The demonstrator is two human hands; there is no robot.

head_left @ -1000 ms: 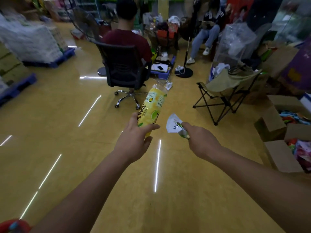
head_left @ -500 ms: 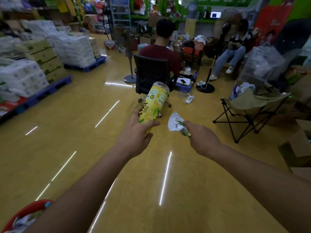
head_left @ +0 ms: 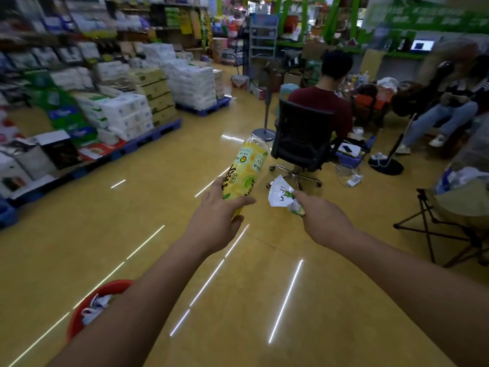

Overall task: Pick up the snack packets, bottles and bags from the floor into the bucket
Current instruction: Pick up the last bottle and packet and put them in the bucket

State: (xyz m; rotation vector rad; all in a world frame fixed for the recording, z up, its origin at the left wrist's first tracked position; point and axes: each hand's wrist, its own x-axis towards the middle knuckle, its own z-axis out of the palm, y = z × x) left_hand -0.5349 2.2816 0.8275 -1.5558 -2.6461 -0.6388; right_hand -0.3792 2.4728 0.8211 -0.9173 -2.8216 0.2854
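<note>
Carry step judged in hand: bottle (head_left: 247, 168) gripped by left hand (head_left: 215, 223), snack packet (head_left: 280, 194) pinched by right hand (head_left: 326, 225), both next to be lowered into red bucket (head_left: 75, 323), near left.

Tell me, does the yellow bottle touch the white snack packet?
Apart. The head view shows a strip of yellow floor between the yellow bottle in the left hand and the white snack packet in the right hand.
</note>
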